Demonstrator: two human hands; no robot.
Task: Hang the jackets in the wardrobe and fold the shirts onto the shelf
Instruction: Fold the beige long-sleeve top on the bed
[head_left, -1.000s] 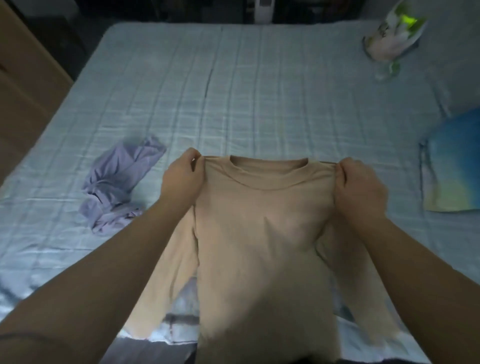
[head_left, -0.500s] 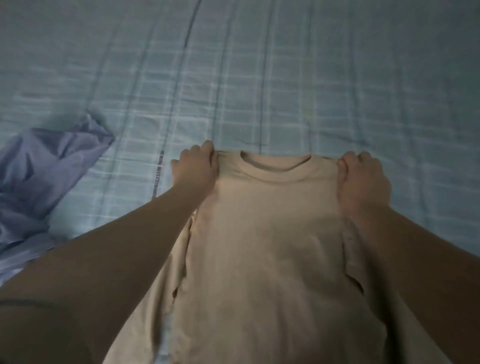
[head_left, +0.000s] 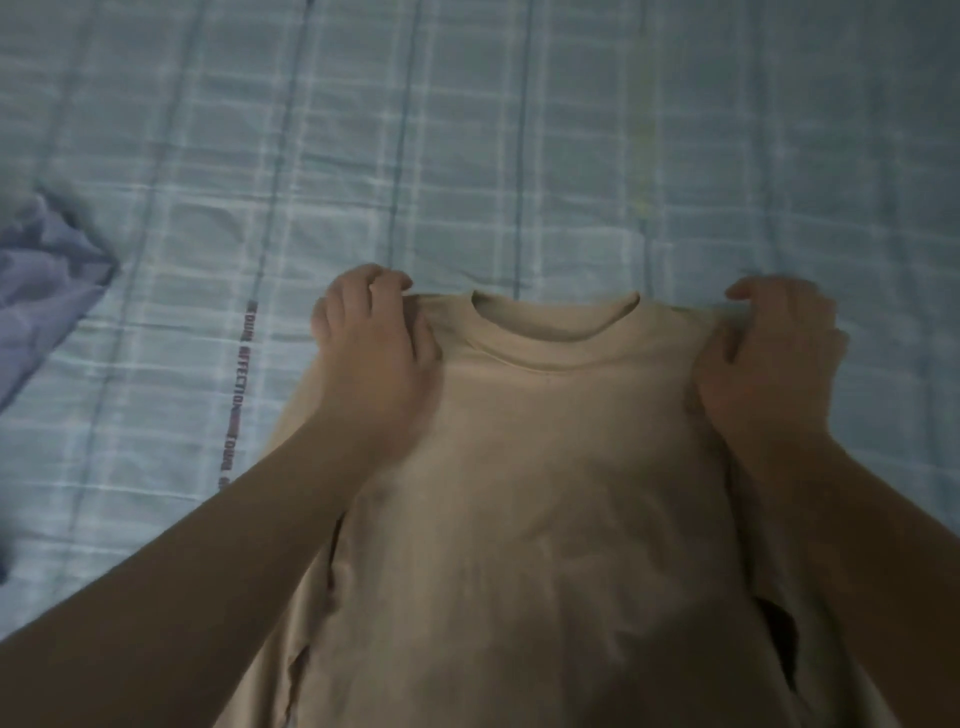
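A beige long-sleeved shirt (head_left: 540, 493) lies front up on the bed, its round collar pointing away from me. My left hand (head_left: 376, 338) pinches its left shoulder and my right hand (head_left: 774, 348) pinches its right shoulder. Both sleeves hang down along the shirt's sides under my forearms. The lower hem is out of view.
The bed is covered with a light blue checked sheet (head_left: 519, 156) that fills the view. A crumpled lilac garment (head_left: 41, 275) lies at the left edge, apart from the beige shirt.
The view has dropped closer to the bed and the shirt has come down flat onto the sheet. Both hands keep their hold on the shoulders. The pillow and bag have left the view.
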